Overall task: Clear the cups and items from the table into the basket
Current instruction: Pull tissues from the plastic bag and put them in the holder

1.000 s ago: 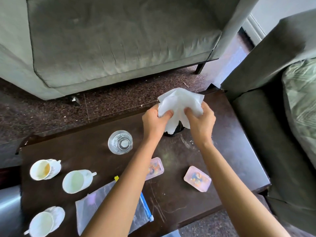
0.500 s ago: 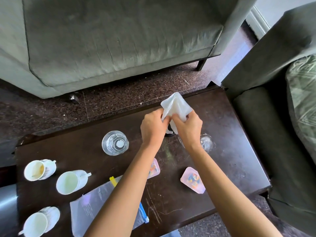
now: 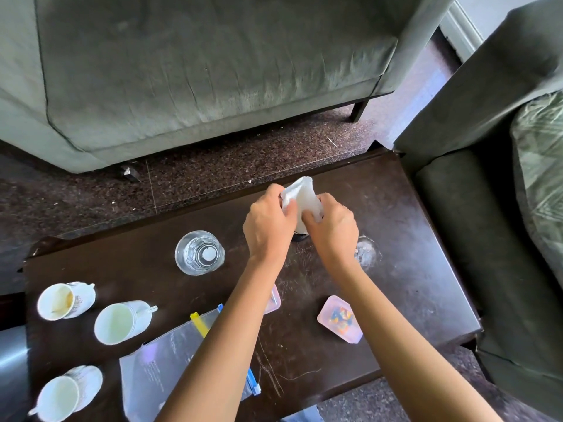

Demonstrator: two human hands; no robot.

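Both hands hold a white tissue bunched small above the far middle of the dark wooden table. My left hand pinches its left side and my right hand grips its right side. A small dark object shows just under the hands. A clear glass stands left of them. Three white cups sit at the table's left: one stained, one in the middle, one at the near corner. No basket is in view.
A zip bag lies under my left forearm. Two small pink plastic boxes lie near my arms: one mostly hidden, one to the right. A wet ring marks the table. Grey sofas stand beyond and to the right.
The tissue, spread wide a second ago, is folded and bunched smaller between both hands. The hands have drawn closer together and lower toward the table.
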